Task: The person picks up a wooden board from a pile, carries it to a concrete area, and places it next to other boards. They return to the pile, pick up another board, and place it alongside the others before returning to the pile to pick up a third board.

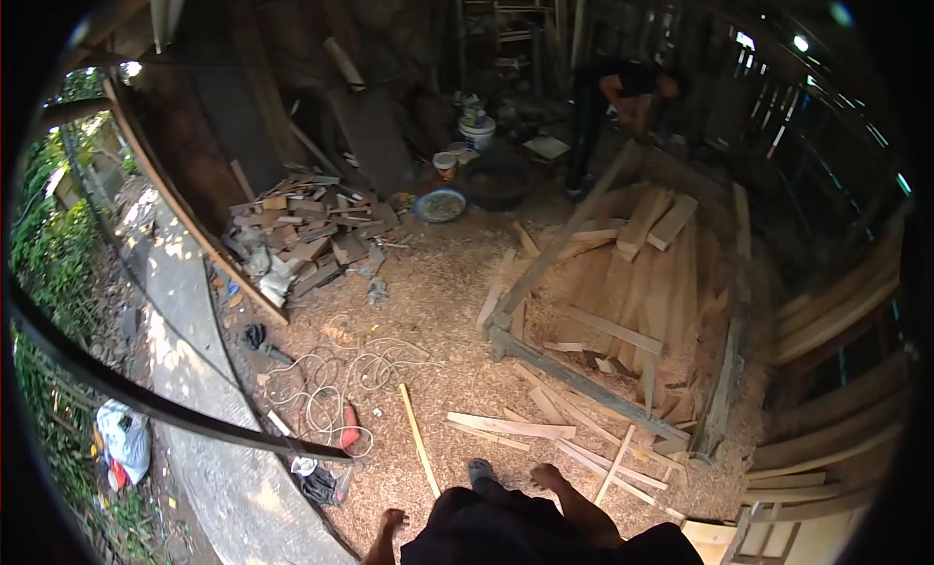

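Note:
My left hand [392, 519] hangs low beside my dark clothing, its fingers loosely bent and holding nothing that I can see. On the other side, my right hand [548, 476] also hangs with slack, slightly curled fingers and nothing visible in it. One shoe [479, 470] shows on the sawdust floor between them. A long thin wood strip [418, 439] lies nearest my left hand, apart from it. Several cut boards and strips, among them a pale board [511, 426], lie on the floor ahead of my right hand.
A timber frame [584, 383] around stacked planks [632, 293] occupies the right. Behind it another person [623, 98] bends down. A looped pale hose or cord [326, 390] and a red object [350, 426] lie left. Scrap wood [306, 234], a bucket [477, 132] and a basin [441, 205] stand farther back.

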`<state>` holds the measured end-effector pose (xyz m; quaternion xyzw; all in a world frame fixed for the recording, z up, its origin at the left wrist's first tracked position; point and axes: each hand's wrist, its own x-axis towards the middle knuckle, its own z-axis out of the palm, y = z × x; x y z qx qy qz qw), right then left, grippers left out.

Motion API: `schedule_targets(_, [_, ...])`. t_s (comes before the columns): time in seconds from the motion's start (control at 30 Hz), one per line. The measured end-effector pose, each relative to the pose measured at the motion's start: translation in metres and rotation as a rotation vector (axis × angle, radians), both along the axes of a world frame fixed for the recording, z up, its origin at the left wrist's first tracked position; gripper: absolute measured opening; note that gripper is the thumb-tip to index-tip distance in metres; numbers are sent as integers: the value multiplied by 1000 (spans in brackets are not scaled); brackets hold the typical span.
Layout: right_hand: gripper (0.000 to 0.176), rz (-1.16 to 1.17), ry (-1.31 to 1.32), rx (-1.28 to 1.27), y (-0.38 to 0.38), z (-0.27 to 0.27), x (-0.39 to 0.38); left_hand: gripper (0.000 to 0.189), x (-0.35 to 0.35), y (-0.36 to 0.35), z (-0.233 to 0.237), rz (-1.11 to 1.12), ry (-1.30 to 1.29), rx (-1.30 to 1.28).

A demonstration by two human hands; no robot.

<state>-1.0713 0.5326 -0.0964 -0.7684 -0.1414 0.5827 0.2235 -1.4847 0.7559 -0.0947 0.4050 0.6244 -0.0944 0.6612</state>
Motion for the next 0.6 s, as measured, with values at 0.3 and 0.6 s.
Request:
schedule_targets(0.3, [32, -98, -34, 50, 124, 55, 20, 20, 142, 160, 12, -21, -367, 328])
schedule_targets(0.6, [36, 387, -360, -347, 122, -70, 27, 24, 130, 300, -16, -241, -14, -98])
